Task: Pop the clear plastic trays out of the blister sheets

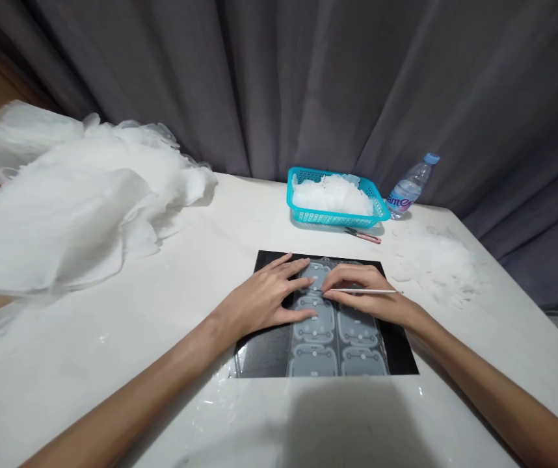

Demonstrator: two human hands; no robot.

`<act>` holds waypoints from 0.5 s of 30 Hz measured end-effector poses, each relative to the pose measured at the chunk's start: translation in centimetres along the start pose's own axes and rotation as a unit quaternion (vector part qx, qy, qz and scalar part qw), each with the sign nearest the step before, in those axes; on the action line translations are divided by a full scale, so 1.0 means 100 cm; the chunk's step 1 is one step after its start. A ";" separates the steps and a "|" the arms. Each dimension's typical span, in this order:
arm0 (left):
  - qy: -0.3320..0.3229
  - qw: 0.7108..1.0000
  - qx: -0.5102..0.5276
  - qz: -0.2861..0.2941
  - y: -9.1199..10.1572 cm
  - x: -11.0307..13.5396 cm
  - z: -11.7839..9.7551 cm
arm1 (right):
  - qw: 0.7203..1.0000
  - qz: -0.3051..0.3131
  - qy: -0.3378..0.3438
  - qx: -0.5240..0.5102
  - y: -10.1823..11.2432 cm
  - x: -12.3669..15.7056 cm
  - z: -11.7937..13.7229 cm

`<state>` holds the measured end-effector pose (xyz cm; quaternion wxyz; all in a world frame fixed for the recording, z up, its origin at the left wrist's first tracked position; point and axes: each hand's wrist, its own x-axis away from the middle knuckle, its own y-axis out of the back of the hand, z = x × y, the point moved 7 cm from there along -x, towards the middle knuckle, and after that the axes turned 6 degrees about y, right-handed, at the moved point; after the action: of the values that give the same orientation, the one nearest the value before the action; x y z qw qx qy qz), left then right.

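Note:
A translucent sheet of die-cut film shapes (337, 338) lies on a black mat (403, 354) in the middle of the white table. My left hand (272, 296) rests flat on the sheet with its fingers spread, pressing it down. My right hand (364, 292) is closed in a pinch on a thin white pointed tool (371, 291). The tool's tip touches the sheet near my left fingertips, and its handle points to the right.
A teal basket (303, 211) holding white film scraps stands behind the mat. Beside it lie a pink-handled tool (364, 235) and a water bottle (408, 190). A big heap of white film (64, 208) covers the left; loose scraps (438, 263) lie right. Grey curtain behind.

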<state>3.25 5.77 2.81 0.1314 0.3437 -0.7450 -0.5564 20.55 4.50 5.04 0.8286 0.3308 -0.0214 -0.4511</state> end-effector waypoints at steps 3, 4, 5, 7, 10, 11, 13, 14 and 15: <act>-0.002 1.000 -0.005 -0.004 0.000 0.001 0.002 | 1.000 0.010 0.007 0.019 -0.002 0.002 -0.001; -0.007 1.000 -0.006 -0.005 0.000 0.001 0.002 | 1.000 0.011 0.013 0.022 -0.002 0.003 -0.001; -0.015 1.000 -0.005 -0.002 0.000 0.000 0.001 | 0.999 0.011 0.019 0.023 -0.003 0.004 0.000; -0.035 0.999 0.002 0.017 -0.001 -0.001 -0.002 | 0.999 0.006 0.033 0.022 -0.003 0.007 0.000; -0.036 0.998 0.023 0.043 -0.003 -0.002 -0.002 | 0.999 0.001 0.049 0.018 -0.005 0.009 0.000; -0.025 0.998 0.030 0.042 -0.003 -0.002 -0.001 | 0.998 0.002 0.053 0.017 -0.006 0.010 -0.001; -0.003 0.998 0.044 0.034 -0.003 -0.002 0.003 | 0.998 0.004 0.061 0.020 -0.007 0.010 -0.001; 0.004 0.998 0.050 0.030 -0.002 -0.003 0.004 | 0.998 0.006 0.063 0.023 -0.007 0.011 -0.001; 0.008 0.998 0.053 0.028 -0.002 -0.003 0.005 | 0.998 0.008 0.064 0.026 -0.008 0.011 0.000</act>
<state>3.29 6.27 2.50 0.1343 0.3333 -0.7819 -0.5094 20.66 3.41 4.29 0.8229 0.3805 0.0173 -0.4216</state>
